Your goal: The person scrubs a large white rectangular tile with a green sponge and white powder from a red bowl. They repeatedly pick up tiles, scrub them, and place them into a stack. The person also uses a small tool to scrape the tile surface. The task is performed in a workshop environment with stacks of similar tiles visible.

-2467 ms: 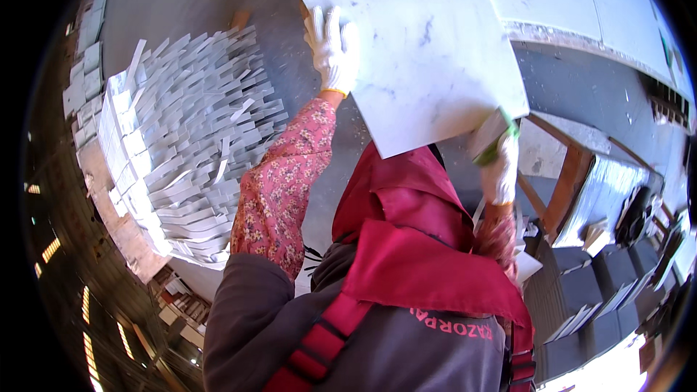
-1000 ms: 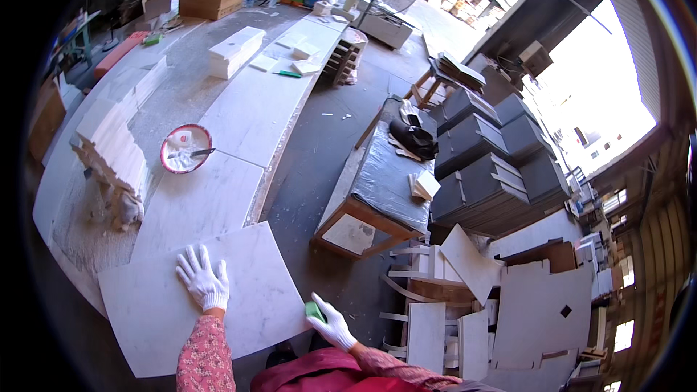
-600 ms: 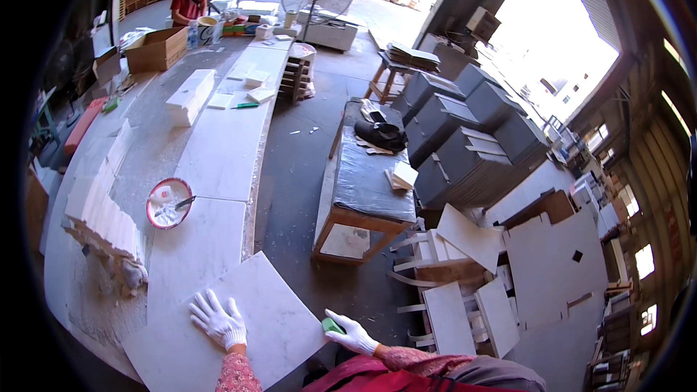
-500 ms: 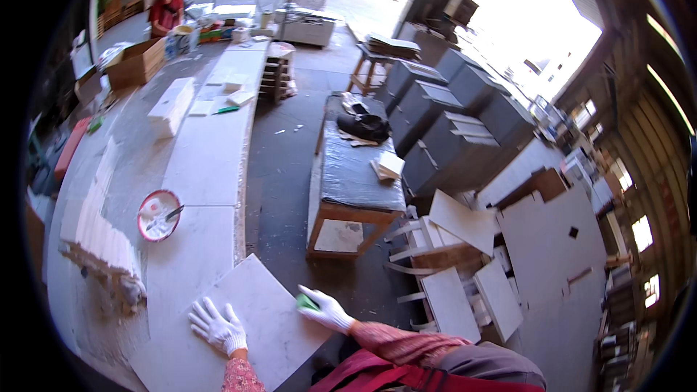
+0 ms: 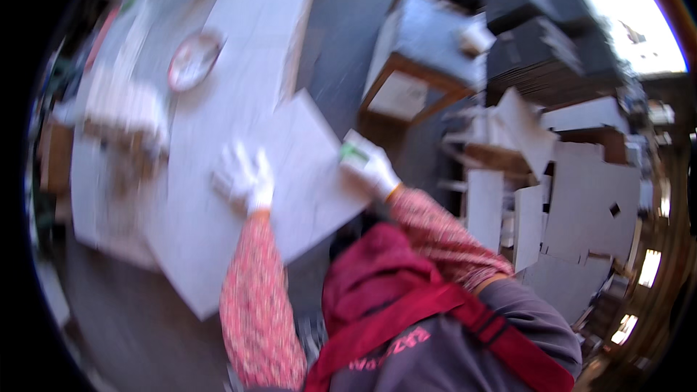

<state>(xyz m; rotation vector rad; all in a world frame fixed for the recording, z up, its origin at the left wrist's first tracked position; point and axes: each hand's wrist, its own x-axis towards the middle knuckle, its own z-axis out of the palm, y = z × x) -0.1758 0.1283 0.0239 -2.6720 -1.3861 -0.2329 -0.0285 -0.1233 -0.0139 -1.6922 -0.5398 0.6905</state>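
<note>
While the left hand (image 5: pixel 247 180), in a white glove, rests palm down with its fingers spread on a white board (image 5: pixel 312 160), the right hand (image 5: pixel 373 168), gloved likewise, is closed around a green block (image 5: pixel 353 152) at the board's right-hand edge; blur hides whether block and edge touch. The board lies at an angle across the near end of a long table (image 5: pixel 250 36), one corner pointing away from the person, its right and lower parts reaching past the tabletop. A red-rimmed bowl (image 5: pixel 173 72) sits on the table beyond the left hand, with a stack of pale pieces (image 5: pixel 125 107) to its left. Across a strip of grey floor (image 5: pixel 341 25) stands a wood-framed bench (image 5: pixel 428 23), with dark grey stacks (image 5: pixel 526 51) beside it. Farther right, a large pale sheet (image 5: pixel 581 189) bears a dark diamond-shaped spot. Pink patterned sleeves (image 5: pixel 260 305) cover both forearms.
</note>
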